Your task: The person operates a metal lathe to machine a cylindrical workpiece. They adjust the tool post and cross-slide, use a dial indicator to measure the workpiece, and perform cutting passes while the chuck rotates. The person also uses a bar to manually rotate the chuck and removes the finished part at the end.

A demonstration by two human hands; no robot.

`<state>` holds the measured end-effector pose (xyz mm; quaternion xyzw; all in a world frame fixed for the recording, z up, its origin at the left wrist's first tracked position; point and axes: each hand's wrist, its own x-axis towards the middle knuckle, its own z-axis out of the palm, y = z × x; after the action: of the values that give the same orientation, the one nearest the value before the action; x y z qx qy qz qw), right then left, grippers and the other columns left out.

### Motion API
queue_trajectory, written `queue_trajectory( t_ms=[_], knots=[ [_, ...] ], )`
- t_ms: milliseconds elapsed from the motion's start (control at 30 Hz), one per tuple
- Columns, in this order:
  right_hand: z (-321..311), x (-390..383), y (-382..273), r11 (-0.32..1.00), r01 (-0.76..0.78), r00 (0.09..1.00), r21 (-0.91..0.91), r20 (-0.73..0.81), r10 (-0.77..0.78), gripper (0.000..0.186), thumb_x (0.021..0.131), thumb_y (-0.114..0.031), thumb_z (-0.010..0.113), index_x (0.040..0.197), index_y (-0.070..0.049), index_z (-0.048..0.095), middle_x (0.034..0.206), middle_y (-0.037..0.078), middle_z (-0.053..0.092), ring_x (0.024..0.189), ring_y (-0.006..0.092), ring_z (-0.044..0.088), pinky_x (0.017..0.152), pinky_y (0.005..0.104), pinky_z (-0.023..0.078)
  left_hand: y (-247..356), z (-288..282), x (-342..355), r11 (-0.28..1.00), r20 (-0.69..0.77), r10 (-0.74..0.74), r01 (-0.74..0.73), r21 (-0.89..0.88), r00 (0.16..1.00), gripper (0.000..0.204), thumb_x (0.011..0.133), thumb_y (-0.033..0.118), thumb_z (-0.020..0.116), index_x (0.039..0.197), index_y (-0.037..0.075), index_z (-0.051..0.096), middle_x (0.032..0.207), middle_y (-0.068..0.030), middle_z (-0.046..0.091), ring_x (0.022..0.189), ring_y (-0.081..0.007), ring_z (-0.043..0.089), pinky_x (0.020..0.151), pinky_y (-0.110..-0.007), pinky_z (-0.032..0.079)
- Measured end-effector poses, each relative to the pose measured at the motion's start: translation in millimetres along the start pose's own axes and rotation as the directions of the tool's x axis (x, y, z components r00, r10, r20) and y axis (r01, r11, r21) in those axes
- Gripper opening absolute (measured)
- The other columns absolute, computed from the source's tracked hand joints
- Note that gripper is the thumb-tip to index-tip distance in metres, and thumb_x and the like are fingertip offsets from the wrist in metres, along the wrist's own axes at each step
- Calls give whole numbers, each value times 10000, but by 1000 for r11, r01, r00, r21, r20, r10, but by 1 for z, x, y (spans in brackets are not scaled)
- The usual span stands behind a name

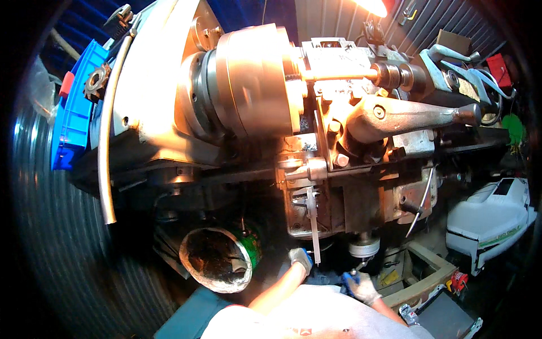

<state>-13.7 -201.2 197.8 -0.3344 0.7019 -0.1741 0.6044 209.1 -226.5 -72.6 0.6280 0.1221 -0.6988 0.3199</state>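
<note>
A metal lathe fills the view, its big chuck [254, 82] blurred as if spinning. A thin bar [339, 74] runs from the chuck to the tailstock centre [392, 75]. Beside the bar stands the tool post, topped by a thick clamping lever [412, 116]. On the carriage lies a vernier caliper [314, 223], its beam pointing toward me. My left hand [301, 260], in a grey and blue work glove, is curled just left of the caliper's near end; what it grips is hidden. My gloved right hand [362, 287] is closed round the crank handle [361, 265] below a graduated dial [364, 247].
A round bucket [248, 277] with a dirty inside stands at left below the lathe. To the right are a wooden frame [415, 291], a white plastic housing [488, 220] and a dark flat panel [443, 316]. A blue bin [76, 127] sits far left. A lamp [372, 7] glows above.
</note>
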Motion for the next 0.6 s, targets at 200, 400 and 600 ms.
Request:
queue_trajectory(
  t_ms=[200,400,600],
  knots=[
    [29,44,47,885,-69,986,-461,-164,-9,466,878,-495,562,773,-46,628,735,251,625,740,435,617,635,518,465,27,38,-25,987,9,101,-99,-129,995,301,943,307,464,1154,165,624,1099,18,641,1005,-167,593,882,-332,469],
    [32,54,69,858,-150,982,-491,-173,73,521,882,-578,490,918,-88,665,831,262,653,795,435,639,695,509,510,53,-1,6,689,456,130,-411,597,880,434,893,390,485,1230,139,590,1253,-51,610,1153,-223,551,993,-343,432],
    [35,51,74,873,15,972,-487,-197,-126,434,892,-494,552,780,-82,635,651,187,619,617,403,617,551,511,464,105,5,3,-10,735,-171,-747,665,656,398,921,391,433,1198,151,589,1232,-65,607,1107,-250,567,988,-388,436]
  ],
)
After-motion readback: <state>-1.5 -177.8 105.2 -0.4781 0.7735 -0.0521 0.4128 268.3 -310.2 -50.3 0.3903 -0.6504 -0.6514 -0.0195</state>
